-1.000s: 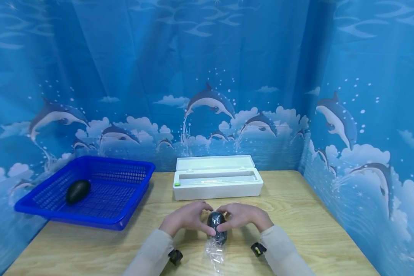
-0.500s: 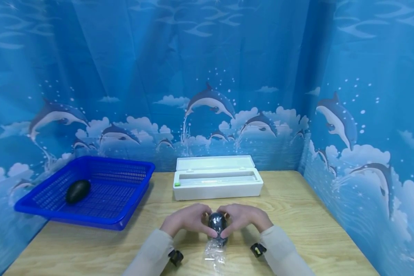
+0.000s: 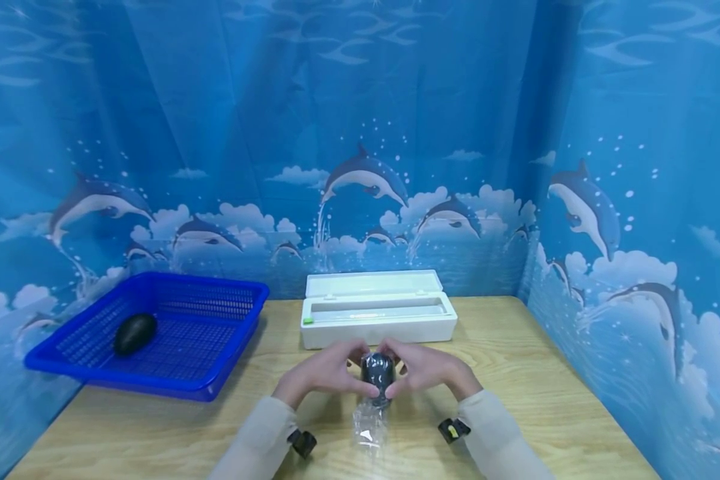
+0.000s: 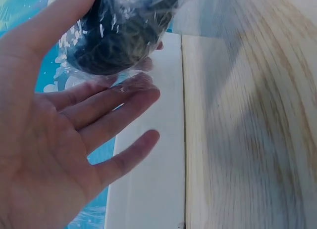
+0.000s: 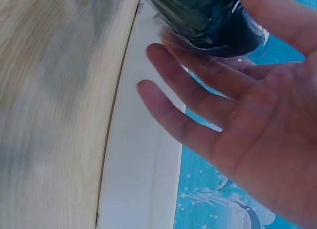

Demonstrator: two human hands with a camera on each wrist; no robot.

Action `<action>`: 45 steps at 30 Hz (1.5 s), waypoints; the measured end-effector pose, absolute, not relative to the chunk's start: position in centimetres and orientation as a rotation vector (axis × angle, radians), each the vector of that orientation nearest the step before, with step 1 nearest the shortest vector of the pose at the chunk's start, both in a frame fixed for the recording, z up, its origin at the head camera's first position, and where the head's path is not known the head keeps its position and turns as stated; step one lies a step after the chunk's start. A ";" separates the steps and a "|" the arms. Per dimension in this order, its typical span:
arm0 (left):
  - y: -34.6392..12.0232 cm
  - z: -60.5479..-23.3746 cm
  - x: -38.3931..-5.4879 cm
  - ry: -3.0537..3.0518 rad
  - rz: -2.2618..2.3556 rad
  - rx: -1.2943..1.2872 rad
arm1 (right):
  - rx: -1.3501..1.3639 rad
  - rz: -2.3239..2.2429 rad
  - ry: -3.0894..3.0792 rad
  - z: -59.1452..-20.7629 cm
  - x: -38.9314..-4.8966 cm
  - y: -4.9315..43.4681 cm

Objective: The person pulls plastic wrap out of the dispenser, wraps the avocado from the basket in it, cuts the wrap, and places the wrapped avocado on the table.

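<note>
A dark green-black avocado [image 3: 377,373], covered in clear cling film, is held between both hands over the front middle of the table. My left hand [image 3: 335,371] holds its left side, thumb on the near face and fingers on the far side. From the right, my right hand [image 3: 423,371] grips it the same way, the thumbs close together. A loose tail of cling film [image 3: 369,427] hangs from the near end. In the left wrist view the wrapped avocado [image 4: 119,36] shows shiny creases, with film over the fingertips. The right wrist view shows the avocado's underside [image 5: 213,26] above spread lower fingers.
Behind the hands stands a white cling film dispenser box [image 3: 381,333], its lid [image 3: 373,283] raised. A blue plastic basket [image 3: 216,387] sits at the left with another avocado [image 3: 135,333] inside. Dolphin-print curtains [image 3: 264,133] enclose the wooden table [image 3: 546,413] at the back and right.
Both hands have raised the avocado and moved it slightly toward the dispenser box, and its film tail has come along. The basket and box stay in place.
</note>
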State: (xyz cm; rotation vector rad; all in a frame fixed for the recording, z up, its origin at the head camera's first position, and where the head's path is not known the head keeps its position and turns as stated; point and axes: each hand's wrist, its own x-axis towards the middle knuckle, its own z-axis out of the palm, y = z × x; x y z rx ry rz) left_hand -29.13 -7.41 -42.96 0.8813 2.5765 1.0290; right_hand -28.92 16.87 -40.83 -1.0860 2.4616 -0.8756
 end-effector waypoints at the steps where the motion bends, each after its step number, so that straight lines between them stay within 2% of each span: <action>1: -7.5 -43.0 -29.2 2.569 1.050 0.894 | -1.099 -0.895 2.459 -40.8 -29.0 16.9; 18: -7.6 -42.6 -29.2 2.482 1.307 0.854 | -1.042 -1.050 2.483 -40.8 -29.1 16.6; 33: -7.6 -42.3 -29.2 2.582 1.240 1.008 | -1.093 -1.116 2.421 -41.2 -29.1 16.2; 45: -7.4 -42.2 -29.2 2.616 1.261 1.055 | -1.015 -1.162 2.465 -40.8 -29.0 16.2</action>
